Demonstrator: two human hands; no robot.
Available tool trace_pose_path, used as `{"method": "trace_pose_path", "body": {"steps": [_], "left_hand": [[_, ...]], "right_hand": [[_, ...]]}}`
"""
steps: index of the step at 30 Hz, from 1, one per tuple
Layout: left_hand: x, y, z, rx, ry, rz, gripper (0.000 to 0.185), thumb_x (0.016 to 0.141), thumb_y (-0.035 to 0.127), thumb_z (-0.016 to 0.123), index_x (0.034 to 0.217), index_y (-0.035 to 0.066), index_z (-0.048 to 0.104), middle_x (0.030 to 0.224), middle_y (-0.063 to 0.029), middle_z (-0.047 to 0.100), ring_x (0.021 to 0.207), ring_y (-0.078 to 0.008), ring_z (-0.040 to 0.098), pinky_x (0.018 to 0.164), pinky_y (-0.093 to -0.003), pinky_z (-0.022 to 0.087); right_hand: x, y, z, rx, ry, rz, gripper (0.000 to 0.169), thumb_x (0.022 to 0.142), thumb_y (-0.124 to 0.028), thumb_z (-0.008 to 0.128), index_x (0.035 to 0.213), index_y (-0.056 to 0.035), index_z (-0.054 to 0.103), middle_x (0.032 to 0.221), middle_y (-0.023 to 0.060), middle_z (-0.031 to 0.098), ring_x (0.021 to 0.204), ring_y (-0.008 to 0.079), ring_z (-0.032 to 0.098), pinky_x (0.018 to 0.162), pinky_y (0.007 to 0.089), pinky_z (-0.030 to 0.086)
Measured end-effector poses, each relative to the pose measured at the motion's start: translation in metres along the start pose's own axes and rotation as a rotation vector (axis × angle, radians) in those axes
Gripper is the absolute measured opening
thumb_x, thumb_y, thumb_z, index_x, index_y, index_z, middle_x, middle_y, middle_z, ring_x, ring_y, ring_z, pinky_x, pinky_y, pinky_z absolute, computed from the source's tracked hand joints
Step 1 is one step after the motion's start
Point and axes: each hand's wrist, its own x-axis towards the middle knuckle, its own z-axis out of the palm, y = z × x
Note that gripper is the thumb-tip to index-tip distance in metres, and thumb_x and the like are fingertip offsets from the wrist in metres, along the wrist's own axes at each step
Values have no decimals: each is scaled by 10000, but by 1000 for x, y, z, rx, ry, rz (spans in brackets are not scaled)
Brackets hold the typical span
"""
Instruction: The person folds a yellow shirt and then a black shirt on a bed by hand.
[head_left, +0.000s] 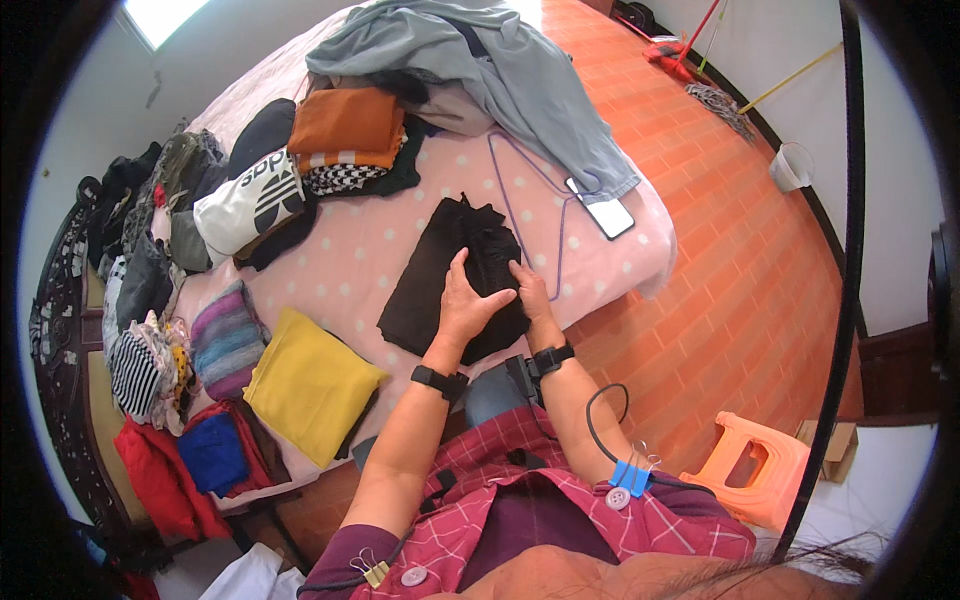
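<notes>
A folded black garment lies on the pink polka-dot bedspread, its far end gathered and uneven. My left hand is over the middle of it, thumb and fingers spread apart, with no cloth visible between them. At the garment's right edge is my right hand, its fingers bent against the cloth; whether they pinch it is hidden. A purple wire hanger lies just beyond the right hand. Near the hanger, a phone rests partly under a grey-blue garment.
Folded clothes stand in stacks, with an orange one and a white printed one on top. A yellow folded cloth lies left of me. An orange plastic stool stands at right; a mop and bucket are by the wall.
</notes>
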Motion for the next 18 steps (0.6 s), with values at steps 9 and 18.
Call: {"method": "trace_pose_path", "body": {"steps": [9, 18], "left_hand": [[15, -57, -14, -801, -207, -323, 478, 742, -98, 434, 1190, -11, 577, 1076, -78, 647, 944, -188, 628, 840, -290, 503], [39, -117, -87, -987, -283, -490, 393, 867, 65, 468, 1246, 29, 564, 1188, -107, 618, 1033, -252, 618, 900, -378, 514]], "right_hand": [[0, 37, -40, 689, -93, 243, 401, 987, -287, 445, 1182, 34, 585, 1087, 111, 665, 941, 225, 643, 859, 335, 506], [-39, -28, -12, 696, -83, 250, 479, 957, -386, 513, 1242, -5, 566, 1171, 111, 629, 1053, 229, 596, 948, 324, 459]]}}
